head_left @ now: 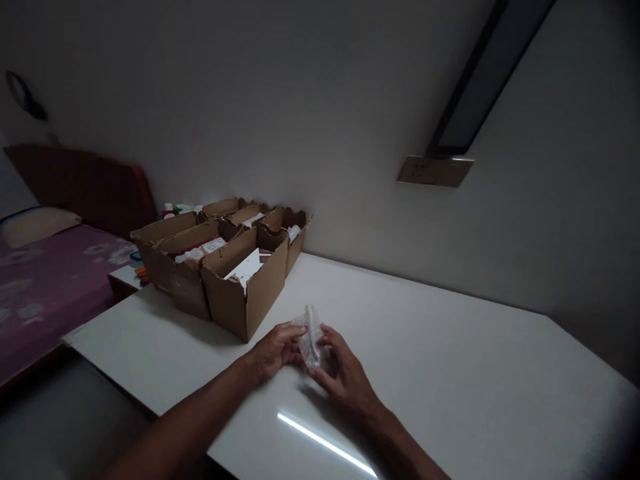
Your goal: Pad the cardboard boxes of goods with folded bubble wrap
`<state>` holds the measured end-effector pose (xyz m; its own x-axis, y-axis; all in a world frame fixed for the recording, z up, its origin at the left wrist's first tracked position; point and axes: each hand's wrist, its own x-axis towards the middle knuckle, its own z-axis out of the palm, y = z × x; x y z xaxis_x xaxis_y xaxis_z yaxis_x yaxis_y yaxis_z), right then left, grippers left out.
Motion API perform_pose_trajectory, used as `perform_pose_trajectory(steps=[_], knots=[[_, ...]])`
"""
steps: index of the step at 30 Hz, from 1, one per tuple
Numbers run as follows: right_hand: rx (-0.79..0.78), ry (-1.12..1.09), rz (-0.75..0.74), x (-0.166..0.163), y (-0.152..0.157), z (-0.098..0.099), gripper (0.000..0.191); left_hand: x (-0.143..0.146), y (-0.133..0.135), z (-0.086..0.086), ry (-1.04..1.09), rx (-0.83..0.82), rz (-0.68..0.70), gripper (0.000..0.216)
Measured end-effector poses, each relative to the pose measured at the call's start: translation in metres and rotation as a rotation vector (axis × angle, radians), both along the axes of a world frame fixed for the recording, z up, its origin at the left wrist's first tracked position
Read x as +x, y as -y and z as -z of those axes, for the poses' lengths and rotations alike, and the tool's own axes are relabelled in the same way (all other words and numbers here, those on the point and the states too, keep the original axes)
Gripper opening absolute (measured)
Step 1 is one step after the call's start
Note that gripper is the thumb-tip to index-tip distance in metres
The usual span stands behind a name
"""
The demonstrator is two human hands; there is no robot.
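Between my two hands, just above the white table (425,347), is a piece of clear, crinkled bubble wrap (312,337), apparently folded or rolled. My left hand (277,348) grips its left side with thumb and fingers. From the right, my right hand (343,373) holds it too, fingers curved around its edge and lower end. Whether anything lies inside the wrap I cannot tell. Left of my hands, cardboard boxes (267,293) stand in a cluster, the nearest holding white flat pieces (247,267).
Another box holds white bubbly wrapping (203,249). Behind the table rises a grey wall with a socket plate (435,171) and a dark framed panel (493,73). To the left are a bed (45,293) with a purple sheet and a small bedside stand (125,277).
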<state>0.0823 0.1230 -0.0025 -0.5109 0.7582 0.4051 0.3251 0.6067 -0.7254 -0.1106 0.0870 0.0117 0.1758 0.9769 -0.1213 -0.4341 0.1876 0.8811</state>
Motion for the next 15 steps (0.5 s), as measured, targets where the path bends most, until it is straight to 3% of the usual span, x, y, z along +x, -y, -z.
perform_pose_trajectory(steps=[2, 5, 7, 11, 15], knots=[[-0.067, 0.013, 0.042, -0.005, 0.002, 0.004, 0.045, 0.007, 0.002, -0.001, 0.024, 0.034, 0.015, 0.052], [-0.145, -0.048, 0.111, -0.004, -0.013, 0.002, 0.024, 0.014, 0.000, -0.001, -0.009, 0.066, 0.051, 0.058], [-0.124, -0.063, 0.155, 0.003, -0.034, -0.007, 0.023, 0.013, -0.007, -0.001, -0.089, 0.069, 0.063, 0.060], [0.078, -0.003, 0.341, 0.023, -0.099, -0.045, 0.028, 0.000, -0.027, 0.002, -0.323, 0.100, 0.010, 0.055], [0.256, 0.122, 0.482, 0.022, -0.164, -0.099, 0.035, -0.005, -0.041, 0.012, -0.523, 0.182, -0.048, 0.028]])
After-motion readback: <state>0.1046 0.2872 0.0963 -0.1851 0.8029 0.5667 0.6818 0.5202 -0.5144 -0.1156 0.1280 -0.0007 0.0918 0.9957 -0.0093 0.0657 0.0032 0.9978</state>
